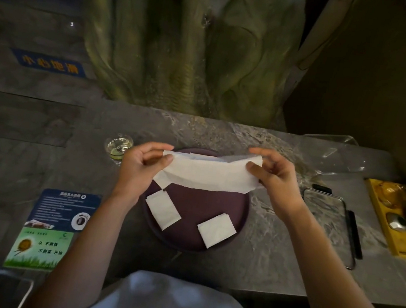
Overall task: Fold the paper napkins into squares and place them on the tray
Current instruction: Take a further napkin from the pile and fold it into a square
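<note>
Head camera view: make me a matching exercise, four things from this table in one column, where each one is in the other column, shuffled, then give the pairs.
1. unfinished napkin
2. folded napkin squares
3. small glass
4. phone

A. on the table, right of the purple tray
B. lying in the purple tray
C. pinched between left hand and right hand
D. on the table, left of the purple tray

Pairs: 1-C, 2-B, 3-D, 4-A

Two folded napkins (163, 210), one held napkin (206, 175), one tray (202, 206)
</note>
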